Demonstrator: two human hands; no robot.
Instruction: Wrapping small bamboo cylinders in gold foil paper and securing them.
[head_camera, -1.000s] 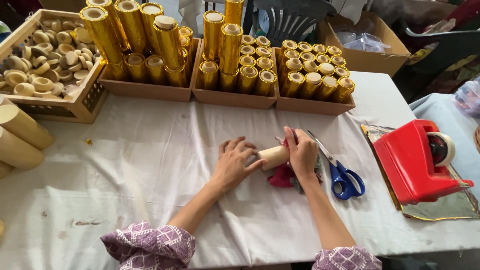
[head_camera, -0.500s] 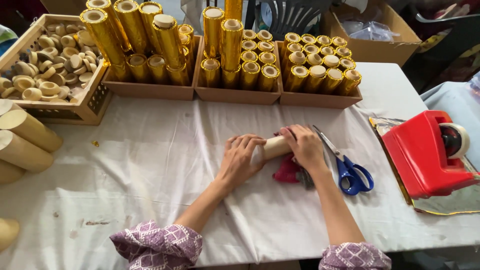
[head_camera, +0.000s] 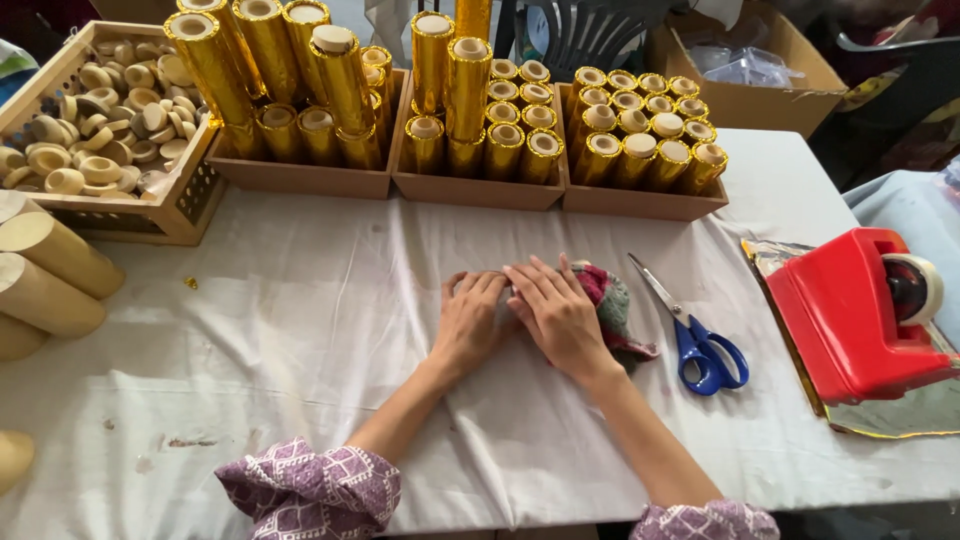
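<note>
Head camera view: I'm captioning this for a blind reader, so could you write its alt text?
Two bare hands, left hand and right hand, press side by side on a white-covered table, the right over a red-and-grey cloth. Blue-handled scissors and a red tape dispenser lie to the right; boxes of gold-wrapped tubes line the far edge.

Near the middle of the frame both hands lie flat side by side on the white cloth (head_camera: 300, 330), the left hand (head_camera: 470, 320) touching the right hand (head_camera: 560, 315), which presses on a red and grey-green rag (head_camera: 612, 305); whatever lies under the palms is hidden. Just right of the rag lie blue-handled scissors (head_camera: 695, 335), and at the right edge sits a red tape dispenser (head_camera: 850, 310). Along the top stand cardboard trays of gold-wrapped tubes (head_camera: 480, 110), with a wooden crate of small caps (head_camera: 90, 120) at upper left and plain tubes (head_camera: 45, 270) at the left edge.
</note>
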